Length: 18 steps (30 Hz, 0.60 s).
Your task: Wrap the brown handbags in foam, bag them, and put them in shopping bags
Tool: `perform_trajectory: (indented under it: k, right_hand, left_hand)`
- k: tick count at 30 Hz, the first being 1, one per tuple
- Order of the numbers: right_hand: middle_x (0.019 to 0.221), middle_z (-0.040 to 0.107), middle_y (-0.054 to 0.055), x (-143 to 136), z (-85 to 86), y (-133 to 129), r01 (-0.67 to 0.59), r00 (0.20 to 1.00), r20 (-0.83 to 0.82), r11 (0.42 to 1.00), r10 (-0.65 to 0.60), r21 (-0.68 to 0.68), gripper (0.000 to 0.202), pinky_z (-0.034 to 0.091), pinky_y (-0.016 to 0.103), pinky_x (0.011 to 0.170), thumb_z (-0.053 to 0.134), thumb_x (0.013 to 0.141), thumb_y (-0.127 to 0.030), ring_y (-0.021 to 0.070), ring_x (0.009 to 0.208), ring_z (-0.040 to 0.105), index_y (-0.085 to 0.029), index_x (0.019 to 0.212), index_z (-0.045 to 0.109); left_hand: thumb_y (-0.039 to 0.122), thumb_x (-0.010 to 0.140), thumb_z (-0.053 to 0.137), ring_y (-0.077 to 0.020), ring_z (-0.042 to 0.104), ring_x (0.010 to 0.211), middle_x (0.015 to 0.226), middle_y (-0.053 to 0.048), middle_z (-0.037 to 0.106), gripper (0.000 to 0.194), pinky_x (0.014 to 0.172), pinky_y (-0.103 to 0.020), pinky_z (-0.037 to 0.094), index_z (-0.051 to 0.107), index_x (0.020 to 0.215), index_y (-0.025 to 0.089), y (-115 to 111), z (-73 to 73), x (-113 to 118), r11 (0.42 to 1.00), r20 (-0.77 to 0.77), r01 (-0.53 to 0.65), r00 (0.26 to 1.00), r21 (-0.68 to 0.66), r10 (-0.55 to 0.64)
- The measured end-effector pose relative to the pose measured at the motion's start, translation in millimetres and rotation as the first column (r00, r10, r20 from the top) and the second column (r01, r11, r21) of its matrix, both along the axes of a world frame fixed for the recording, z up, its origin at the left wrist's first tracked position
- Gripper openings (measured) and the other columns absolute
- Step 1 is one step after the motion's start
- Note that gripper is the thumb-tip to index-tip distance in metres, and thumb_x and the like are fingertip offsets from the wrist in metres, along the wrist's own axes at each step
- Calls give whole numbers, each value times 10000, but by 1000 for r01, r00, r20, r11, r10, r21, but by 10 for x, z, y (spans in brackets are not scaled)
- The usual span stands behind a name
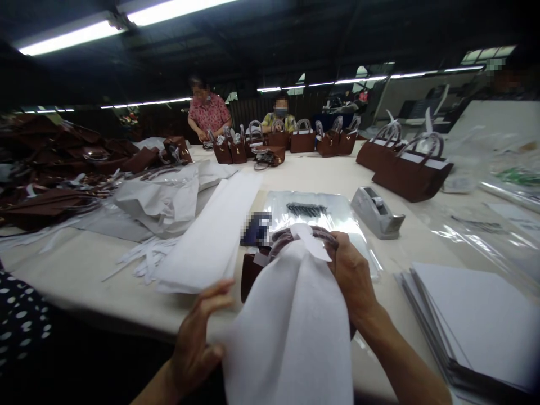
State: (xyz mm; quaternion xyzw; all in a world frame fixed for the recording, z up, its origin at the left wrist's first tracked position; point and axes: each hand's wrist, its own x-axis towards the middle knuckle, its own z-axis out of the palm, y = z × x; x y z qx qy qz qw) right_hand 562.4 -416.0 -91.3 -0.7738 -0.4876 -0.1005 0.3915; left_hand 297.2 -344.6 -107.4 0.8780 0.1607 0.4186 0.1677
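Note:
A brown handbag [250, 274] stands at the table's front edge, mostly hidden behind a white sheet [295, 320] that hangs down over its front. My right hand [354, 275] is closed at the bag's wrapped handles, beside a small white strip; its fingertips are partly hidden. Left of the sheet, my left hand [200, 332] has its fingers apart and holds nothing, close to the sheet's edge. Behind the bag lie clear plastic sleeves [337, 208] and a dark blue item [255, 229].
White sheets [206, 236] and thin strips [147, 259] lie left, near piled brown bags [54, 146]. A tape dispenser [377, 214], finished-looking bags [415, 171] and a paper stack [476, 315] are right. Two people [210, 112] are across the table.

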Motion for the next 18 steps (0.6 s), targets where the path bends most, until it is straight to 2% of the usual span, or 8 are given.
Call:
perform_trajectory:
  k: [2,4,6,8,11,14,16,18]
  right_hand:
    - [723,531,56,-4,-40,9,30,998,48,1000,-30,7,258,393,290,581,301,906,-328,183,631,496,-158,1025,456]
    - [719,527,61,-29,-51,14,44,996,80,999,-44,6,274,398,294,592,294,912,-327,186,644,495,-149,1032,464]
    - [737,536,74,-49,-18,4,35,996,78,999,-35,1,288,411,312,618,284,915,-317,198,677,503,-137,1039,473]
    - [771,556,87,-33,62,-40,-4,1000,10,1000,4,-28,303,428,334,642,289,914,-324,209,709,519,-132,1044,483]
    - [996,583,110,90,197,-215,-194,966,-193,976,173,-98,369,458,375,746,334,903,-392,228,884,557,-168,1171,452]
    - [1347,381,112,243,204,-474,-408,876,-343,900,339,-152,651,384,428,947,481,820,-490,265,1202,398,-222,1368,254]
    - [1401,294,118,290,121,-599,-439,848,-403,882,343,-173,854,329,433,1008,603,720,-511,274,1260,318,-205,1398,184]
    - [1368,334,119,284,15,-636,-391,849,-438,909,297,-142,904,331,414,1011,677,648,-486,260,1233,349,-188,1375,229]
  left_hand:
    - [546,838,378,-287,325,1273,1367,-181,334,585,981,-437,387,369,1270,151,318,136,122,966,52,58,998,-254,-46]
    - [468,810,500,-286,242,1314,1422,-154,253,639,1026,-454,324,283,1337,180,607,194,332,898,18,116,993,-424,-120]
    - [395,736,628,-288,301,1286,1419,-143,270,766,1003,-436,359,234,1366,207,799,194,567,827,-56,168,971,-536,-233]
    - [349,680,689,-285,477,1150,1346,-143,393,777,895,-396,462,302,1339,209,876,173,753,744,-100,191,939,-641,-328]
    - [316,680,686,-243,604,919,1133,-107,576,536,745,-339,526,513,1166,174,868,159,862,684,-104,163,938,-711,-332]
    - [312,638,714,-237,612,851,936,-72,649,425,690,-325,536,599,1016,159,855,166,837,691,-119,112,953,-714,-278]
    - [315,624,717,-213,619,735,793,-39,665,333,616,-307,538,633,905,157,873,161,814,683,-160,55,955,-729,-248]
    - [323,637,700,-175,608,626,669,6,651,261,568,-289,527,645,833,160,915,132,805,670,-195,6,955,-742,-224]
